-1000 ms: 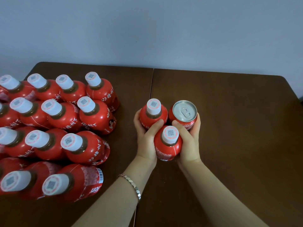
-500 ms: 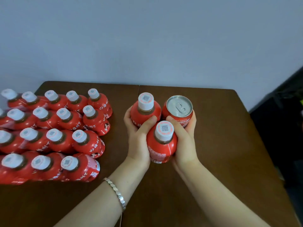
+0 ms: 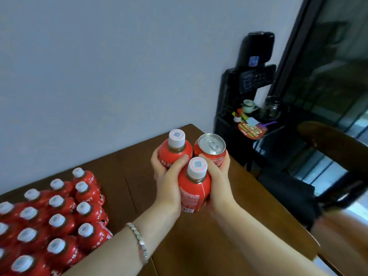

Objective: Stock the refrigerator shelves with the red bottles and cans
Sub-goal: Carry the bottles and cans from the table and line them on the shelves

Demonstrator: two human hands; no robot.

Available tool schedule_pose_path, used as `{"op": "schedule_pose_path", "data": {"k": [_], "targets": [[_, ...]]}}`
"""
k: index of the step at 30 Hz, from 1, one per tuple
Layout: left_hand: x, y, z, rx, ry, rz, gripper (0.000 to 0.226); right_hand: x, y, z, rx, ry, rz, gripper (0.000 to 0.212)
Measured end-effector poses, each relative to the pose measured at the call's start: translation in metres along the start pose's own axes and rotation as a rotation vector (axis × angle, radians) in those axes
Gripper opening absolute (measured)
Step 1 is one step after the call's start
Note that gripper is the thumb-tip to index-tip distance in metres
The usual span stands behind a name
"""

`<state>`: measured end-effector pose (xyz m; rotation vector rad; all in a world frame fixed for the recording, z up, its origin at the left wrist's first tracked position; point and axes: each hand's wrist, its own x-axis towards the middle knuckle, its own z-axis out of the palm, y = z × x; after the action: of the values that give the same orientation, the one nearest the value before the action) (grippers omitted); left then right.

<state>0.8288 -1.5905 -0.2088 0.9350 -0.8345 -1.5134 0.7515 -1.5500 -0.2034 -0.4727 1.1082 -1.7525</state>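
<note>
- Left hand (image 3: 169, 184): fingers curled round the far bottle (image 3: 176, 156), thumb pressed across its front, palm against the near bottle (image 3: 194, 192).
- Right hand (image 3: 220, 182): fingers wrapped behind the can (image 3: 212, 151), thumb laid on its front. The palm presses the near bottle from the other side.
- The three containers are bunched in a tight triangle, touching, over the right part of the brown table (image 3: 219, 246). Whether their bases touch the tabletop: cannot tell.
- Both held bottles: long axis roughly vertical, white caps pointing up.
- Can: upright, pull-tab lid up.
- Stock bottles (image 3: 59, 216): packed rows on the table's left, caps up, well apart from the hands.
- Silver bracelet (image 3: 139, 246) on the left wrist.
- Black stand (image 3: 253, 80) against the wall, beyond the table's right end.
</note>
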Motion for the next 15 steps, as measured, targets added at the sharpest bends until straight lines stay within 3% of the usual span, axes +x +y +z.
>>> {"op": "schedule_pose_path", "data": {"k": [4,7,15], "targets": [[-0.056,0.002,0.036,0.084,-0.224,-0.090,0.059,-0.058,-0.036,-0.034,0.004,0.175,-0.161,0.056],[-0.090,-0.007,0.070,0.077,-0.347,-0.110,0.059,-0.091,-0.066,-0.063,0.011,0.261,-0.241,0.065],[-0.278,-0.060,0.194,0.120,-0.766,-0.281,0.068,-0.230,-0.152,-0.222,0.055,0.663,-0.480,0.077]]}}
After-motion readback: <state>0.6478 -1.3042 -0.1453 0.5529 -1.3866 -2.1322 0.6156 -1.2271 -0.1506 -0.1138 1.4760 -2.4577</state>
